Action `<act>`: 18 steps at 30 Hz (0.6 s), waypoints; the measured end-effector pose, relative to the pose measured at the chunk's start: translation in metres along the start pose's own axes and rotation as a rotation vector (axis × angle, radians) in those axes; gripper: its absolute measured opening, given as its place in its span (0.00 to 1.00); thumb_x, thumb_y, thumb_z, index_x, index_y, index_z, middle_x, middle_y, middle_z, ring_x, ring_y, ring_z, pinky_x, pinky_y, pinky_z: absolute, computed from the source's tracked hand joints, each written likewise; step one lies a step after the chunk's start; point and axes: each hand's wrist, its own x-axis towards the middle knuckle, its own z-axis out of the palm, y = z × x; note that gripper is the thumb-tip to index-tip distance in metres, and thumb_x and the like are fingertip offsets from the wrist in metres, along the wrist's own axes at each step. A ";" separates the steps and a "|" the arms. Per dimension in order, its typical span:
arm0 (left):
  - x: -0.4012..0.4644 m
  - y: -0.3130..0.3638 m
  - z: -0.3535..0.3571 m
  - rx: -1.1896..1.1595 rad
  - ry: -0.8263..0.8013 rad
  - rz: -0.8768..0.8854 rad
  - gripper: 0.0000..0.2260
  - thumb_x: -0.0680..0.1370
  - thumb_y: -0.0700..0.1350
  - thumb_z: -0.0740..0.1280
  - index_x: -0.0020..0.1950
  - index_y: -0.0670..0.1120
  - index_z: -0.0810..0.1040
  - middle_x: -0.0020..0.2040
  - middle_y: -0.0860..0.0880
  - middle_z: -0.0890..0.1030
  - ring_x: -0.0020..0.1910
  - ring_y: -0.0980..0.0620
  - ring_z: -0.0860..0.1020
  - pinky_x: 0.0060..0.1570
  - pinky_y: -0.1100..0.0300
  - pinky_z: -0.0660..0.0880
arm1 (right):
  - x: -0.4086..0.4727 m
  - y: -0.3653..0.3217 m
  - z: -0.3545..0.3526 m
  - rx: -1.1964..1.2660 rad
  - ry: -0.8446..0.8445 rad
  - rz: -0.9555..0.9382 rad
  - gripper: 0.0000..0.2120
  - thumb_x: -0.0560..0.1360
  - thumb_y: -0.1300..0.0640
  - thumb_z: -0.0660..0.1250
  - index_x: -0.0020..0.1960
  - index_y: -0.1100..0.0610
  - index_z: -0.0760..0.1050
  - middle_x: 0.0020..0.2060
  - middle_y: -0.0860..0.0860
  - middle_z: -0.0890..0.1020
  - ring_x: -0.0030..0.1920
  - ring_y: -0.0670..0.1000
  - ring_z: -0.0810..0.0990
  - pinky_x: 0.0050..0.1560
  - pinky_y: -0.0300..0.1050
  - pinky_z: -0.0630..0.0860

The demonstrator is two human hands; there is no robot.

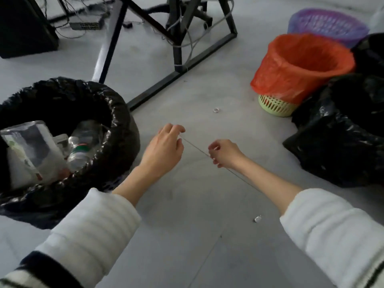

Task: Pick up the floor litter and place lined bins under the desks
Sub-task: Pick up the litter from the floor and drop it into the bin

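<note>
A thin pale string stretches taut between both hands above the grey floor. My left hand pinches its far end between the fingertips. My right hand grips it further along, and the string trails on under my right forearm. A black-lined bin stands at the left, holding a plastic bottle and a clear wrapper. Two small pieces of litter lie on the floor: a ring-shaped cap beyond my hands and a small shiny scrap nearer to me.
A green basket with an orange liner stands at the right, a purple basket behind it. Crumpled black bags lie at the far right. A black desk frame with hanging cables, a chair base and a dark box stand at the back.
</note>
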 end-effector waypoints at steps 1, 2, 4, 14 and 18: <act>0.000 0.001 0.023 0.002 -0.114 -0.021 0.16 0.78 0.42 0.58 0.67 0.45 0.69 0.63 0.43 0.73 0.63 0.43 0.71 0.60 0.50 0.71 | 0.002 0.024 -0.004 -0.180 -0.008 0.027 0.11 0.76 0.61 0.60 0.55 0.60 0.77 0.47 0.58 0.80 0.50 0.60 0.80 0.51 0.49 0.77; -0.001 0.000 0.047 0.015 -0.230 -0.046 0.18 0.78 0.43 0.59 0.68 0.46 0.68 0.65 0.43 0.71 0.64 0.43 0.70 0.62 0.49 0.70 | 0.002 0.047 -0.008 -0.336 -0.026 0.064 0.13 0.76 0.60 0.61 0.59 0.60 0.76 0.53 0.58 0.80 0.56 0.60 0.79 0.55 0.48 0.75; -0.008 -0.003 0.096 0.058 -0.443 -0.074 0.21 0.78 0.44 0.59 0.71 0.46 0.64 0.69 0.42 0.67 0.67 0.42 0.68 0.65 0.48 0.69 | -0.002 0.096 -0.013 -0.497 -0.095 0.165 0.18 0.74 0.58 0.64 0.64 0.58 0.73 0.62 0.59 0.76 0.61 0.59 0.76 0.55 0.44 0.74; -0.043 -0.022 0.212 0.352 -0.741 0.010 0.27 0.80 0.56 0.50 0.77 0.54 0.44 0.78 0.44 0.39 0.77 0.41 0.41 0.71 0.36 0.48 | -0.031 0.214 0.030 -0.381 -0.185 0.396 0.24 0.72 0.58 0.70 0.63 0.61 0.63 0.66 0.63 0.62 0.61 0.64 0.73 0.56 0.49 0.72; -0.033 -0.025 0.220 0.355 -0.689 0.041 0.27 0.80 0.57 0.49 0.77 0.57 0.44 0.78 0.45 0.39 0.77 0.41 0.40 0.70 0.32 0.45 | -0.020 0.222 0.026 -0.360 -0.146 0.259 0.12 0.73 0.68 0.60 0.55 0.63 0.74 0.56 0.60 0.74 0.58 0.59 0.75 0.54 0.43 0.71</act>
